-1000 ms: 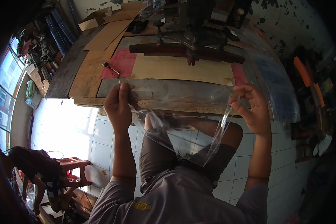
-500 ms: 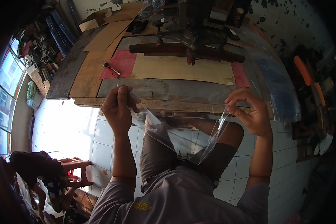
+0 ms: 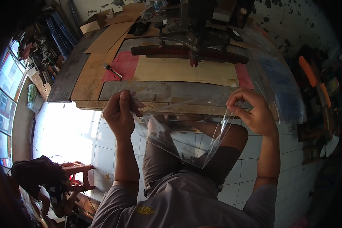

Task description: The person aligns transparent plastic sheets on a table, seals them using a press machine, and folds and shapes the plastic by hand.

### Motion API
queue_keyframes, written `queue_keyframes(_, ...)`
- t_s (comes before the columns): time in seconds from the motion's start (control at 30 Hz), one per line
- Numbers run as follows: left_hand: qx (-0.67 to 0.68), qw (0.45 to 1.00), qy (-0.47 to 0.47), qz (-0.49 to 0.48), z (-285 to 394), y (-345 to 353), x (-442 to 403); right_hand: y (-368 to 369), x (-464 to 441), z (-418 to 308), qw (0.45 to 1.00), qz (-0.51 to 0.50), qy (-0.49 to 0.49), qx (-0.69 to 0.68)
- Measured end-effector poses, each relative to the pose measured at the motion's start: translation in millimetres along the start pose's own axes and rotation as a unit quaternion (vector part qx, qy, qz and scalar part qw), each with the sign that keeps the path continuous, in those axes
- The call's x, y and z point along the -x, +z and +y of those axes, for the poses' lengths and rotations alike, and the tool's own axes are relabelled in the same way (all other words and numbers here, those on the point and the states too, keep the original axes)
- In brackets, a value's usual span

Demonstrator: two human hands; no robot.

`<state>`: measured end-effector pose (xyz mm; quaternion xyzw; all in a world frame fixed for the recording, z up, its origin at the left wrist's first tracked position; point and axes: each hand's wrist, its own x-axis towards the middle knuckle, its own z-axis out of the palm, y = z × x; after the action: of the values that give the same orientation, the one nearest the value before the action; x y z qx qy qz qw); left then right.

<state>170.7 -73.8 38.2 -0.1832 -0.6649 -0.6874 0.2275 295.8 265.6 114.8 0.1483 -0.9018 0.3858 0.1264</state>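
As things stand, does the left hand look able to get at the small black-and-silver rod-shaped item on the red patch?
Probably yes: nothing visible stands between the left hand and the item. But that hand holds the clear plastic sheet, so likely must let go first.

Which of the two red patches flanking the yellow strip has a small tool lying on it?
The left red patch: a dark-and-silver tool lies across its outer edge. The right red patch has no tool on it.
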Motion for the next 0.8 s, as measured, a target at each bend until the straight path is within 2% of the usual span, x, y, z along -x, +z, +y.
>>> queue_keyframes(0.2,-0.003,1.0,-0.008,0.021,1,-2,0,3,-2,-7,0.999,-0.003,-0.002,0.038)
queue_keyframes(0.3,0.0,1.0,-0.023,0.018,-3,-6,-5,3,-2,1,0.999,0.016,-0.027,-0.025)
queue_keyframes(0.5,0.011,0.999,-0.047,0.024,-6,-3,-4,12,5,6,0.974,0.085,0.008,-0.209)
queue_keyframes(0.8,0.006,0.999,-0.032,0.024,-5,-4,0,21,9,1,0.967,0.164,0.014,-0.196)
